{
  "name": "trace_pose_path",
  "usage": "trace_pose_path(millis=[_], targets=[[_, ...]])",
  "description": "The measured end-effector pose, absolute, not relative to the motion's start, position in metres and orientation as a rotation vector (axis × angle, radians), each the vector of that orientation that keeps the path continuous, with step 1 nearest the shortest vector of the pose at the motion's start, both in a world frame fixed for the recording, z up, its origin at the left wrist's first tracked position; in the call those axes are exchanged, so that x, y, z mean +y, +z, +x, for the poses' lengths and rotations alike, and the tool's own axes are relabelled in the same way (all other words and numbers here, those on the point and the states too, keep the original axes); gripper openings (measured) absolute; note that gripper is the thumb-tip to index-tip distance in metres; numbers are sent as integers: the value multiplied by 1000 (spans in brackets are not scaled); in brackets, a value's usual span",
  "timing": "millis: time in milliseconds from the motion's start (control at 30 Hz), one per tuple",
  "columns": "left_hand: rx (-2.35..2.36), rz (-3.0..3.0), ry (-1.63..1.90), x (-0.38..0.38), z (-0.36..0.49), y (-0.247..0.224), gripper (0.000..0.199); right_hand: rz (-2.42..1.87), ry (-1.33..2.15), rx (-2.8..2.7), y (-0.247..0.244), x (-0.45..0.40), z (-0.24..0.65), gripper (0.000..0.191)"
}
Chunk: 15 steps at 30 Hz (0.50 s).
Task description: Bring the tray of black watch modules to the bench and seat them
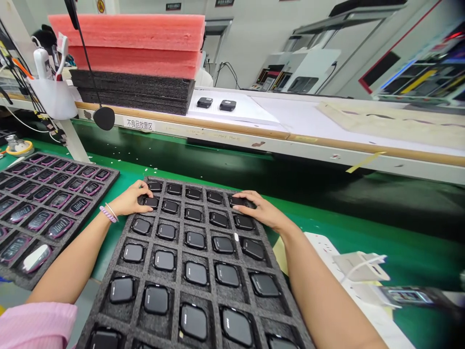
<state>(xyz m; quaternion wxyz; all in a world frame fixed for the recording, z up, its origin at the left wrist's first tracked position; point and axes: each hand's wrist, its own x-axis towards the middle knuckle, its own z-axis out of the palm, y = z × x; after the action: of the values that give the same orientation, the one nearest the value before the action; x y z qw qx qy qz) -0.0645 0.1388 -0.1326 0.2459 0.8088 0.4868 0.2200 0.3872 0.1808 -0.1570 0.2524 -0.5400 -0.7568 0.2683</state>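
A dark grey foam tray point(214, 259) fills the lower middle, its compartments holding black square smartwatch bodies with rounded corners, such as the smartwatch point(196, 273) near the centre. At the tray's far left edge, my left hand point(132, 198) is closed, thumb and fingers around a black smartwatch point(151, 202) in the second row. Over the far right corner compartment, my right hand point(259, 207) is closed with thumb and fingertips on another black smartwatch point(237, 200). A tiny white piece point(236, 237) lies on a divider.
On the left lies a second foam tray point(82, 218) of purple-rimmed watch parts. A shelf point(232, 128) crosses behind, bearing pink foam sheets point(131, 43), black foam sheets point(134, 89) and two small black devices point(227, 104). A white power strip point(321, 245) sits at right.
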Motion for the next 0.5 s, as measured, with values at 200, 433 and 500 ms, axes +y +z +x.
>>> trace_pose_path(millis=[200,433,500], targets=[[1342,2199,605,150,-63,-135,35,-1420,663,-1998,-166,193,389,58],[1394,2209,659,165,-61,-138,34,-1415,643,-1906,-173,210,385,58],[1397,2209,671,164,-62,-140,34,-1410,650,-1884,-174,209,385,58]])
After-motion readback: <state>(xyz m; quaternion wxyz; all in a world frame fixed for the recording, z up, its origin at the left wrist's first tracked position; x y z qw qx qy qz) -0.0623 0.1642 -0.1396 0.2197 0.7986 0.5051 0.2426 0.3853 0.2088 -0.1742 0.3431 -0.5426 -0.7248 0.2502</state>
